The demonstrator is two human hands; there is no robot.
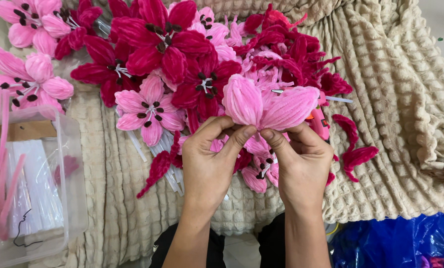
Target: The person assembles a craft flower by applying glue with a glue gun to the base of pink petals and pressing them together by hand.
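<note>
Pink pipe-cleaner petals (269, 105) pinched by left hand (209, 161) and right hand (301, 166) over the blanket (405, 99); loosened fingers could let them splay.

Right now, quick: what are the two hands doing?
Left hand: closed, pinching the base of the pink fuzzy petals.
Right hand: closed, pinching the same petals from the other side.

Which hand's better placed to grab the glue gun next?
Right, probably. The right hand pinches the pink pipe-cleaner petals directly beside the orange glue gun, which lies just past its knuckles. The left hand sits further off and would have to cross over.
</note>
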